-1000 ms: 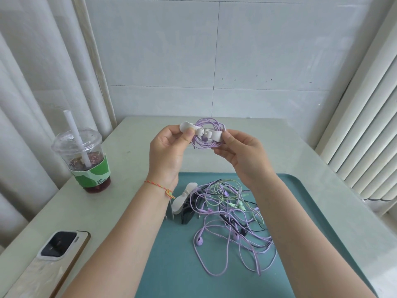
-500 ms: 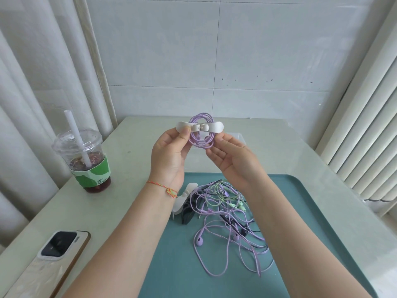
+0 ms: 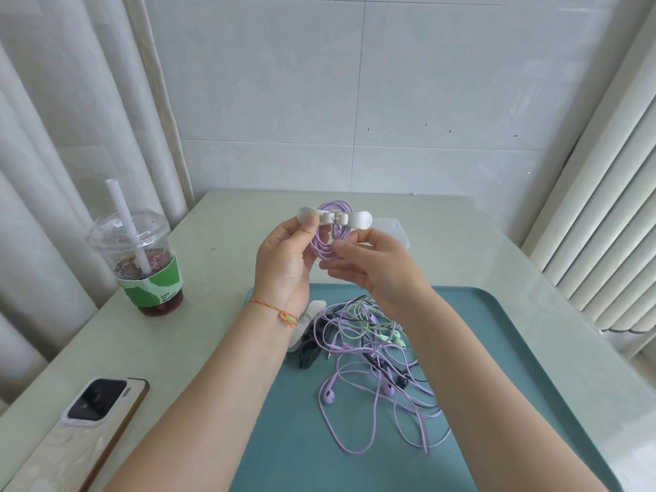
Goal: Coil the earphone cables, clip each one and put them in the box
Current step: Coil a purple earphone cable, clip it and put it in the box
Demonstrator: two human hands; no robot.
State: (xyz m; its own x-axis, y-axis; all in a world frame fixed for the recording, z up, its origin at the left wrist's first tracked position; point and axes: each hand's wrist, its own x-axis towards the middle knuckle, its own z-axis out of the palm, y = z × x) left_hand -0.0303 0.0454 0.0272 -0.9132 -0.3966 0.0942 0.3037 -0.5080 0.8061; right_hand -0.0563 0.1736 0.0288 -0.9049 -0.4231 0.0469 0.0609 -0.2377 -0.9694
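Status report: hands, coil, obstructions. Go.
Left hand pinches white clip on purple coil; right hand pinches the coil. Clear box behind right hand, nothing blocking. Tangled cables wait on teal tray.

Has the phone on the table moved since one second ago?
No. The phone lies at the same spot near the table's left edge, at the same distance from the drink cup.
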